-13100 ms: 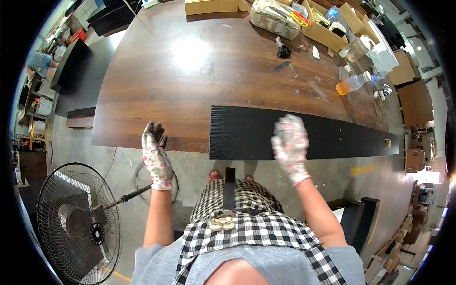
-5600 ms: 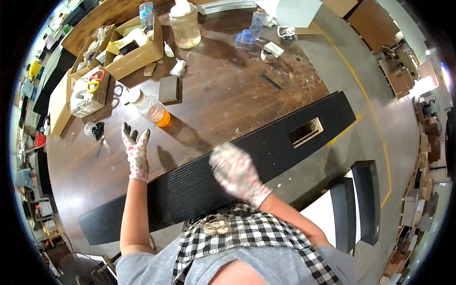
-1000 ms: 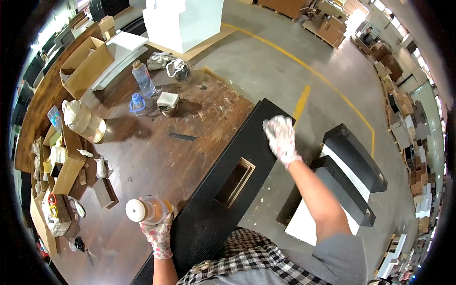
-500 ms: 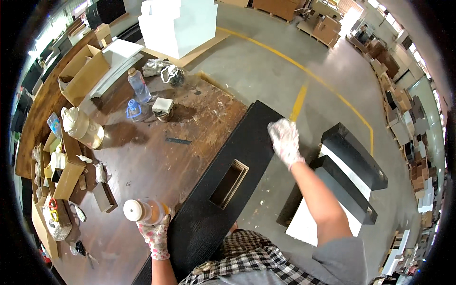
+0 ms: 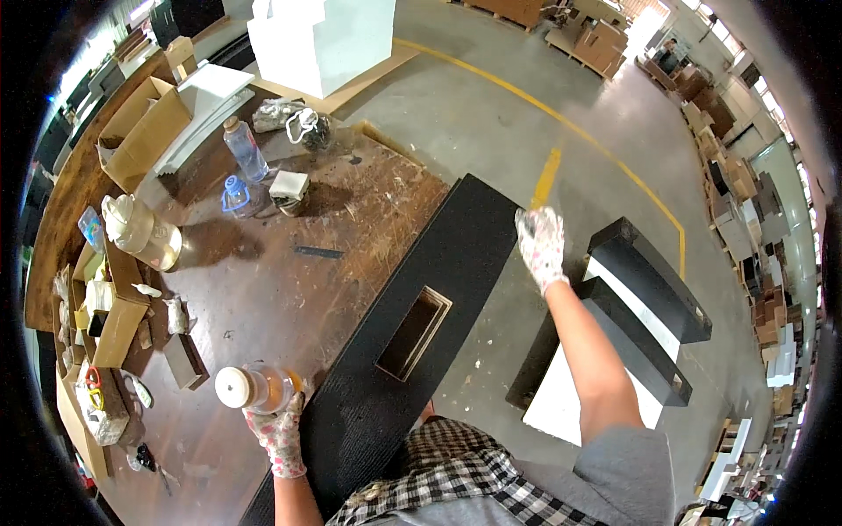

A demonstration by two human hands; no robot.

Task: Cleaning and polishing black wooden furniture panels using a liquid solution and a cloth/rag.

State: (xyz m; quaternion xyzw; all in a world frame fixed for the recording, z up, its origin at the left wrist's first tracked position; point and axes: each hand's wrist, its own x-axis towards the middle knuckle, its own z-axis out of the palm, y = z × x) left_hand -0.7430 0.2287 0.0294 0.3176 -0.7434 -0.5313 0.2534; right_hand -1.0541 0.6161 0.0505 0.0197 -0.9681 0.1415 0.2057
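Note:
My left hand [image 5: 279, 437], in a white glove with a pink pattern, is wrapped round a clear bottle [image 5: 270, 388] with a white cap and amber liquid inside. The bottle is tilted over the table, beside a long black board [image 5: 452, 254] with a rectangular cutout [image 5: 415, 333]. The board lies along the table's right edge. My right hand [image 5: 541, 245], in a matching glove, is at the board's far right edge with its fingers curled in. Whatever it may hold is hidden by the glove.
On the brown table [image 5: 263, 298] stand a beige jug [image 5: 145, 232], a clear bottle [image 5: 246, 149], a blue-capped bottle [image 5: 237, 195], and a cardboard box [image 5: 123, 320] of supplies. To the right, black-and-white panels [image 5: 645, 324] rest on the floor. A white block [image 5: 324, 48] is beyond the table.
My right hand has moved off the board's top surface to its far right edge. The left hand keeps the bottle in about the same place. The whole view has shifted slightly.

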